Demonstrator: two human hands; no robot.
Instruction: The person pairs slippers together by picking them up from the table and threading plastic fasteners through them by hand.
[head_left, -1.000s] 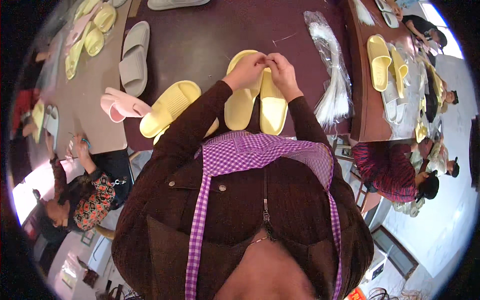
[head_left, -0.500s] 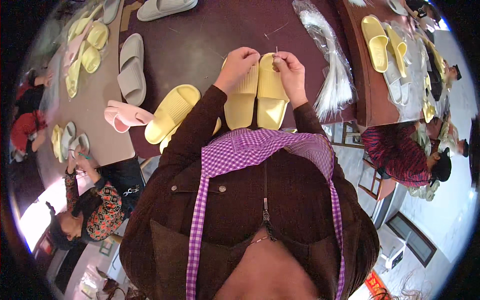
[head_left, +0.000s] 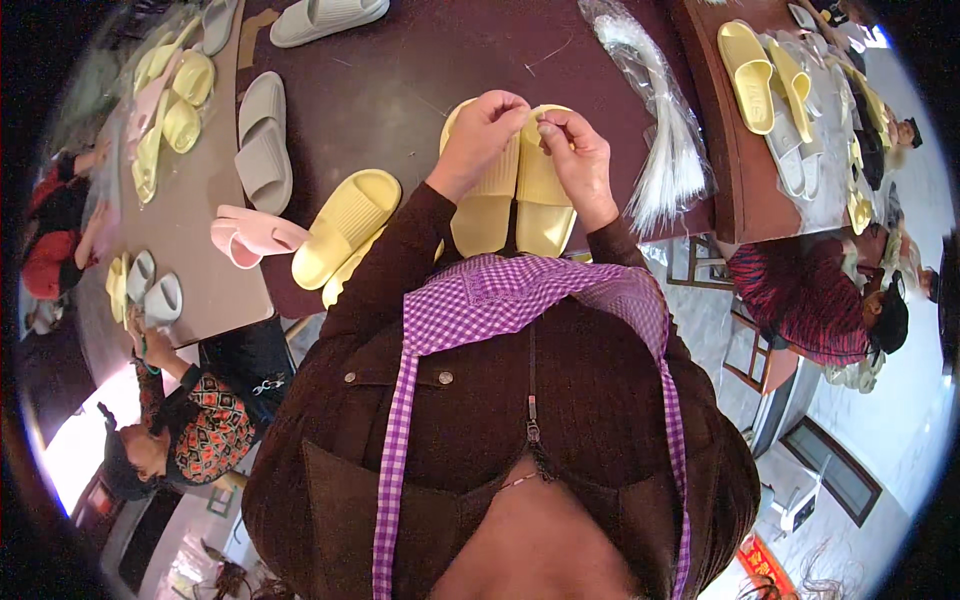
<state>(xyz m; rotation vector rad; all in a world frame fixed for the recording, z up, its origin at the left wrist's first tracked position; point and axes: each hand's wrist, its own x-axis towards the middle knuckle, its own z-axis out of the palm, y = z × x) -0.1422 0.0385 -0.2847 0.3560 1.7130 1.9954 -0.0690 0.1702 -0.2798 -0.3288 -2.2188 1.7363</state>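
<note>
Two yellow slide slippers lie side by side on the dark table in front of me, the left slipper (head_left: 482, 215) and the right slipper (head_left: 545, 205). Over the far end of the left one is my left hand (head_left: 482, 142), thumb and forefinger pinched together. My right hand (head_left: 582, 162) pinches just beside it, over the far end of the right slipper. The fingertips of both hands nearly meet. Anything between them is too small to make out. To the right lies a clear bag of thin white plastic strands (head_left: 655, 130).
Left of my arms lie another yellow slipper (head_left: 345, 225), a pink slipper (head_left: 255, 235) and a grey pair (head_left: 263, 140). A grey slipper (head_left: 330, 18) rests farther back. More slippers cover a side table (head_left: 225, 250) and a brown box-like surface (head_left: 735, 190). Co-workers sit on both sides.
My hands have drawn closer together, the left one moving slightly right. A thin strand that stuck up from my right fingertips no longer shows. At left, a co-worker's hands have lowered from grey slippers.
</note>
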